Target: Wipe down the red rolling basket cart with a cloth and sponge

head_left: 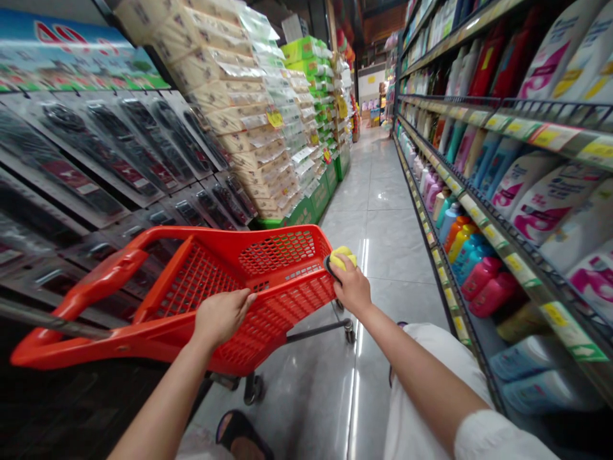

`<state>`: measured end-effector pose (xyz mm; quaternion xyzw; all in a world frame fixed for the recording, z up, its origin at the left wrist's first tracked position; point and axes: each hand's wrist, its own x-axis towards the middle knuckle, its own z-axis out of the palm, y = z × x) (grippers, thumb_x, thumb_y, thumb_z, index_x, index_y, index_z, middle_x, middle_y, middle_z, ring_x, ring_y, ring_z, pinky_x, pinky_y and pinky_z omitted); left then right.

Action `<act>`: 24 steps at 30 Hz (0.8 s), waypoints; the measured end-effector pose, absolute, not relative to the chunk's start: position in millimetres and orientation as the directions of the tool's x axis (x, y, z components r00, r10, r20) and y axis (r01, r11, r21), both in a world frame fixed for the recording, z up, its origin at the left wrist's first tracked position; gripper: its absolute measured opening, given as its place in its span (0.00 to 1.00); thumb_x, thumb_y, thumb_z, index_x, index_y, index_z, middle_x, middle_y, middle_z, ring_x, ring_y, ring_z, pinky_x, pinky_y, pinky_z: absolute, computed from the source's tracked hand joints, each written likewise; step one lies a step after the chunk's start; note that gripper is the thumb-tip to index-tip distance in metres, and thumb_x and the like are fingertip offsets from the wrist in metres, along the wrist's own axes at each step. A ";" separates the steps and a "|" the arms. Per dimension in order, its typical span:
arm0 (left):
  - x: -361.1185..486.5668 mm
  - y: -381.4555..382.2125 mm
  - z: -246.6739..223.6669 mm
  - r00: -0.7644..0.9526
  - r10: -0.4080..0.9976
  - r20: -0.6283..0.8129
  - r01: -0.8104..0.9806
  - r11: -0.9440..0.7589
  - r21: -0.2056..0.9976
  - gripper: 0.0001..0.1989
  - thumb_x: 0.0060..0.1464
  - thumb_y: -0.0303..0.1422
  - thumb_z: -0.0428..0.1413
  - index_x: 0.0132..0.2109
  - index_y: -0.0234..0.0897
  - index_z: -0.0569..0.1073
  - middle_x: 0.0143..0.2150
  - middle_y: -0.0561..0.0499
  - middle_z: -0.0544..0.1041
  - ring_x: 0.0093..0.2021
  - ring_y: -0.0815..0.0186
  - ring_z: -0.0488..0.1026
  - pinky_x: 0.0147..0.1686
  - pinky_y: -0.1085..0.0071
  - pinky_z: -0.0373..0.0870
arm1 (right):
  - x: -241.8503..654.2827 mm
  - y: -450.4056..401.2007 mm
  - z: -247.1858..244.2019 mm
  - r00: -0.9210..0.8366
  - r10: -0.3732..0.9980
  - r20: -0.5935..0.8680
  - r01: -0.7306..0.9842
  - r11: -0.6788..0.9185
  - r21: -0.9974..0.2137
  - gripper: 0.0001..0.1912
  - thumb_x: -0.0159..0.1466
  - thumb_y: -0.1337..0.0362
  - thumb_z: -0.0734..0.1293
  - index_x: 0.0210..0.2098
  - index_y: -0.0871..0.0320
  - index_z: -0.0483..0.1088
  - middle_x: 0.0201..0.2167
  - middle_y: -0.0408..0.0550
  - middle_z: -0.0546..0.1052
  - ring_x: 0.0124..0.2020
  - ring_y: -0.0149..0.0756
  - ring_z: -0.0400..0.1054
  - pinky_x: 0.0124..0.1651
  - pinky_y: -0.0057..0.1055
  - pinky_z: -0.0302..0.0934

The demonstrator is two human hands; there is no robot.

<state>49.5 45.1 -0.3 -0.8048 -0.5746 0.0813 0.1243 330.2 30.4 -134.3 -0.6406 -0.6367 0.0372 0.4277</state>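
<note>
A red plastic shopping cart (272, 300) with mesh sides stands in front of me, its handle (98, 278) to the left. My left hand (223, 318) is closed over the near side rim, thumb lying along the top. At the cart's front corner, my right hand (352, 287) grips a yellow sponge (343, 257) with a dark part on its left side. That dark part is against or very close to the rim; exact contact is hard to see. The basket's visible floor is bare red plastic.
Shelves of bottles (550, 198) line the right side. On the left hang packaged tools (110, 140), with stacked tissue packs (249, 115) beyond. Grey tiled floor (378, 185) runs down the aisle. A cart wheel (349, 331) is near my legs.
</note>
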 end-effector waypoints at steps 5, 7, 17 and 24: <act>59.1 41.4 -3.4 0.280 0.959 0.043 0.932 -0.261 -0.253 0.23 0.62 0.47 0.38 0.35 0.43 0.74 0.37 0.45 0.81 0.37 0.55 0.76 0.33 0.67 0.61 | 313.2 32.2 -130.2 0.231 0.839 0.493 0.773 0.150 -0.617 0.24 0.59 0.71 0.61 0.52 0.49 0.73 0.64 0.47 0.63 0.49 0.49 0.65 0.48 0.45 0.66; 65.0 40.3 -4.4 0.276 0.960 0.044 0.931 -0.255 -0.259 0.23 0.62 0.47 0.38 0.35 0.42 0.74 0.37 0.44 0.81 0.37 0.55 0.76 0.33 0.66 0.61 | 288.1 25.8 -124.0 0.146 0.835 0.531 0.773 0.240 -0.588 0.23 0.60 0.71 0.61 0.52 0.48 0.73 0.64 0.46 0.63 0.51 0.51 0.63 0.49 0.45 0.66; 75.4 34.4 -10.1 0.332 0.939 0.094 0.895 -0.282 -0.347 0.26 0.65 0.46 0.34 0.36 0.43 0.73 0.34 0.47 0.81 0.36 0.55 0.77 0.30 0.67 0.58 | 269.7 25.1 -114.9 -0.075 0.836 0.543 0.733 0.416 -0.539 0.27 0.60 0.69 0.62 0.57 0.42 0.69 0.65 0.36 0.63 0.55 0.47 0.60 0.55 0.43 0.63; 75.0 36.6 -11.6 0.313 0.946 0.089 0.888 -0.258 -0.380 0.26 0.65 0.47 0.33 0.33 0.43 0.71 0.33 0.49 0.80 0.35 0.54 0.78 0.27 0.66 0.54 | 325.0 53.0 -128.4 0.332 0.821 0.464 0.674 0.138 -0.726 0.28 0.57 0.72 0.61 0.55 0.46 0.71 0.65 0.39 0.62 0.56 0.46 0.61 0.55 0.43 0.63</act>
